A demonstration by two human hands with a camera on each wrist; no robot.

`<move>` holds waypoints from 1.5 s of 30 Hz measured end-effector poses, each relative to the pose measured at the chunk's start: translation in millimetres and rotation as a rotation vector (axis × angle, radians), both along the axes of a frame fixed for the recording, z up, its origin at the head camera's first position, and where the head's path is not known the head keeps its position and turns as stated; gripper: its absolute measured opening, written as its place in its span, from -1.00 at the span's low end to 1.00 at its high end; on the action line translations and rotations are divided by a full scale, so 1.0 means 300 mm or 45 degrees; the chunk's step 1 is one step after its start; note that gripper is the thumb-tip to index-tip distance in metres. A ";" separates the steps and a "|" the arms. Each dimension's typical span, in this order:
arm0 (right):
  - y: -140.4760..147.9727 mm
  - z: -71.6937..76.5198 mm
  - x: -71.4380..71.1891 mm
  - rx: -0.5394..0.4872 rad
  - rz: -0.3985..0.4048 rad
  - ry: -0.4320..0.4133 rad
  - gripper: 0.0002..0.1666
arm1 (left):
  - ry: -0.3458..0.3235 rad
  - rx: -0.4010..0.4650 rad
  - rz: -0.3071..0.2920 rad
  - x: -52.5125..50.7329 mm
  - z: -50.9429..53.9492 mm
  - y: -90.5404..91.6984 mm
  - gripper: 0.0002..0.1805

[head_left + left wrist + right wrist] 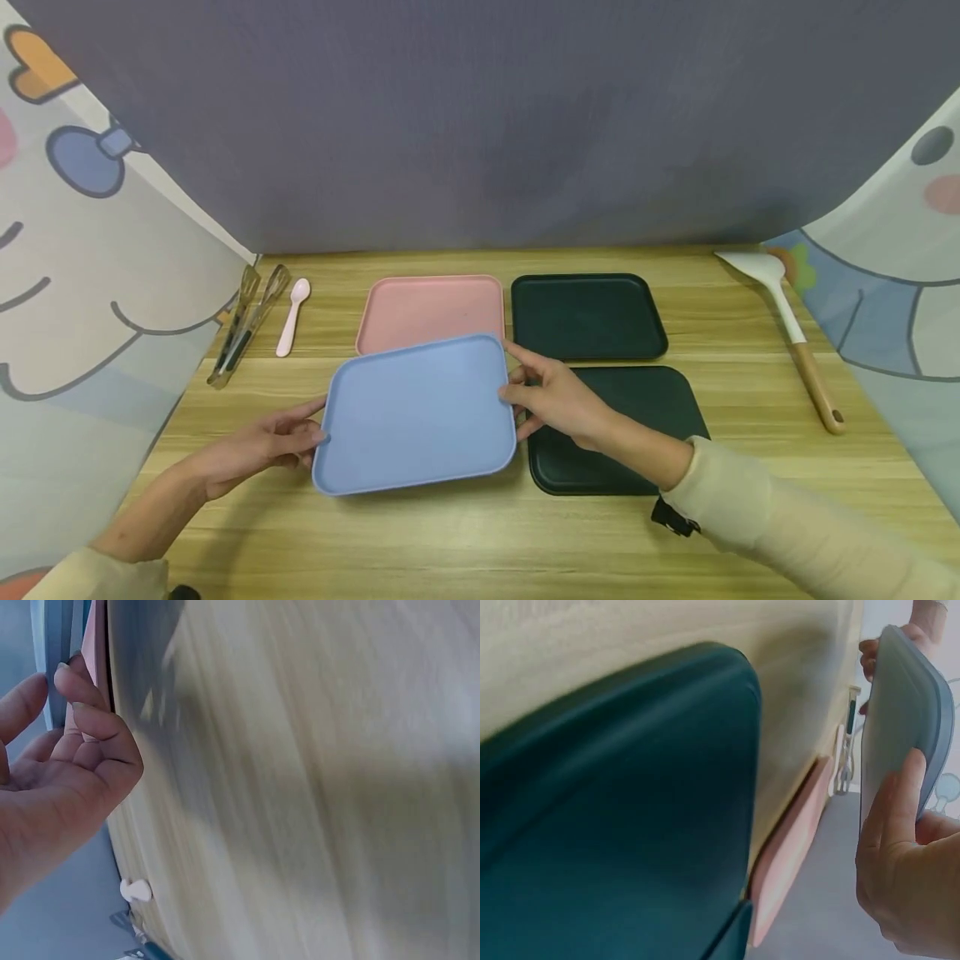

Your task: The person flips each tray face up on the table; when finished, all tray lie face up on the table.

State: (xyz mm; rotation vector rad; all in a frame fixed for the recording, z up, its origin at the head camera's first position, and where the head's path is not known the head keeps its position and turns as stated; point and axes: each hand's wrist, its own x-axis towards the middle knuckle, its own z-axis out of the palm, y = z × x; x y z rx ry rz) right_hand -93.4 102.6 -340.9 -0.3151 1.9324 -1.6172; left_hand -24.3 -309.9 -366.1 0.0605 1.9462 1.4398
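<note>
Pinching 2 ends, my left hand [262,446] and right hand [562,400] hold the blue tray [420,417] aloft, nearer than the pink tray [435,310], left of 2 dark trays [588,315]; matched pressure should keep it steady.

Blue tray [416,417] blocking middle, apparently room beneath

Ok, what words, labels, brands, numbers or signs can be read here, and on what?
None can be read in any view.
No lettering shows on the blue tray, pink tray, far dark green tray, near dark green tray, tongs, spoon or spatula.
The side walls show cartoon drawings only, without visible words.
The black strap at the right cuff is too small to tell whether it is marked.
</note>
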 end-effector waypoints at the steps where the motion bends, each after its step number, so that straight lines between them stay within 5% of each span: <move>1: -0.003 -0.007 0.001 -0.010 -0.001 -0.017 -0.08 | 0.006 -0.018 0.000 -0.002 0.003 -0.005 -0.13; 14: -0.041 -0.102 0.031 -0.035 -0.049 -0.128 0.05 | 0.115 -0.162 0.011 -0.018 0.017 -0.044 -0.12; 21: -0.073 -0.147 0.056 -0.012 -0.108 -0.217 0.06 | 0.083 -0.177 -0.024 -0.034 0.004 -0.053 -0.10; 36: -0.069 -0.151 0.040 0.056 -0.127 -0.245 0.08 | 0.086 -0.110 -0.080 -0.089 -0.029 -0.030 -0.11; 45: -0.082 -0.145 0.033 0.126 -0.070 -0.211 0.07 | 0.087 -0.196 -0.074 -0.094 -0.033 -0.020 -0.09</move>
